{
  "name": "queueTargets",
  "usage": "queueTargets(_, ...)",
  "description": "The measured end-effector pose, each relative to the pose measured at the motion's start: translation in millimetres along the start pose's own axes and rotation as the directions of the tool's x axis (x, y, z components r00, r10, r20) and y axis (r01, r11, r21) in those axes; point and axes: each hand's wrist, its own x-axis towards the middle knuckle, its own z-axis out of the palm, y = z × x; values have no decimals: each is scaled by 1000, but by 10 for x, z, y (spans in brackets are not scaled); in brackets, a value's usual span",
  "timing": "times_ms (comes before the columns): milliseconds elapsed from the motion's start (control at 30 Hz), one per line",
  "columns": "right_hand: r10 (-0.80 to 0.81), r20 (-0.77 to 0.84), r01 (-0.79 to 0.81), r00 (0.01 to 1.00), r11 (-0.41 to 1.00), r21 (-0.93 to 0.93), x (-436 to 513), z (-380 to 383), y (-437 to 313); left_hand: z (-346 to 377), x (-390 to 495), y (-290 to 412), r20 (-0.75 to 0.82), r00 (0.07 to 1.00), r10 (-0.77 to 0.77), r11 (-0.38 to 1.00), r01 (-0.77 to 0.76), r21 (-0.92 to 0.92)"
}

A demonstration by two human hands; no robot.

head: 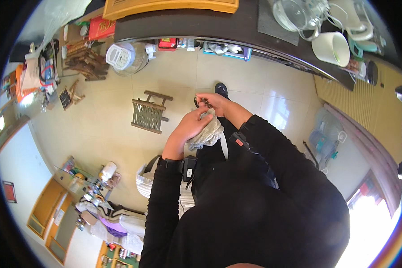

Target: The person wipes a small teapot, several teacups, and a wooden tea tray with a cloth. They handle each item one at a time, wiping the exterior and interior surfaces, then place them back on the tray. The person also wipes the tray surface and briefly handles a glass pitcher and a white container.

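Note:
My left hand is closed around a crumpled beige cloth, which hangs down below the fingers and thumb. Just beyond it, my right hand grips a small dark brownish object; fingers cover part of it, and I cannot tell what it is. The two hands meet at the fingertips, over my lap and above the tiled floor. The cloth's top edge lies close to the small object. Both wrists carry strapped-on black devices.
A dark table runs across the front, bearing a wooden tea tray, a glass pitcher and a white cup. On the floor stand a small woven folding stool and a white appliance with buttons. Large plastic water bottles stand at right.

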Motion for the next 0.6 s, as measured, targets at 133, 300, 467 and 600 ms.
queueTargets(133, -32, -175, 55, 984, 991, 126, -2, -8, -154, -90, -219, -242, 11, 1000, 7, 955, -3, -296)
queueTargets(300, -98, 236, -3, 967, 919, 395, -230, 413, -395, -131, -361, -302, -191, 973, 127, 987, -144, -76)
queueTargets(467, -86, 124, 76, 989, 994, 76, -360, 1064, -306, -119, -549, -30, -433, 891, 133, 989, -150, -6)
queueTargets(600, -193, -90, 188, 977, 980, -65, -177, 1169, -171, 63, -563, 185, -618, 782, 84, 990, 3, 138)
